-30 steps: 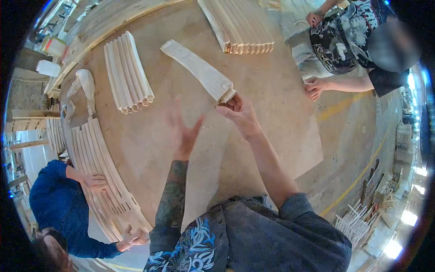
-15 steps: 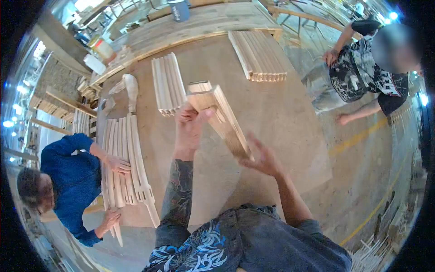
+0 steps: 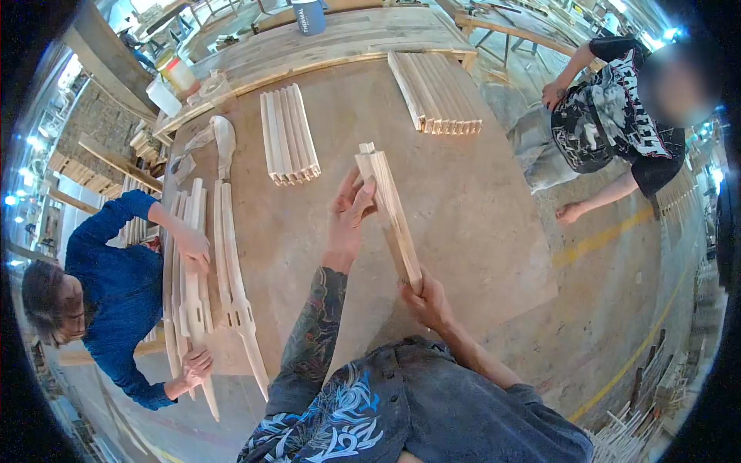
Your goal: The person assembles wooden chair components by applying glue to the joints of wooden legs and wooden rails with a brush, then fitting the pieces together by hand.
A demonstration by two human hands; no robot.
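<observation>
A pale wooden bar [image 3: 394, 212] with a stepped, narrower far end is held at a slant above the table. My left hand [image 3: 351, 207] is closed around its upper part, thumb along the near side and fingers partly hidden behind it. Around the lower end, my right hand [image 3: 427, 301] is closed. Beyond the bar, two stacks of similar bars lie on the brown tabletop [image 3: 486, 224]: one stack [image 3: 289, 135] to the left and a wider stack [image 3: 436, 92] at the far right.
At the left, a co-worker in blue [image 3: 120, 278] handles long shaped wooden legs [image 3: 231, 278]. Another person [image 3: 610, 116] stands at the right. A wooden bench [image 3: 355, 46] with a blue container [image 3: 309, 17] borders the far side. Crumpled pale material [image 3: 222, 143] lies at the left.
The bar has turned more upright and its far end has dropped lower. My right hand has closed around the lower end. The co-worker at the left has shifted and separated several legs.
</observation>
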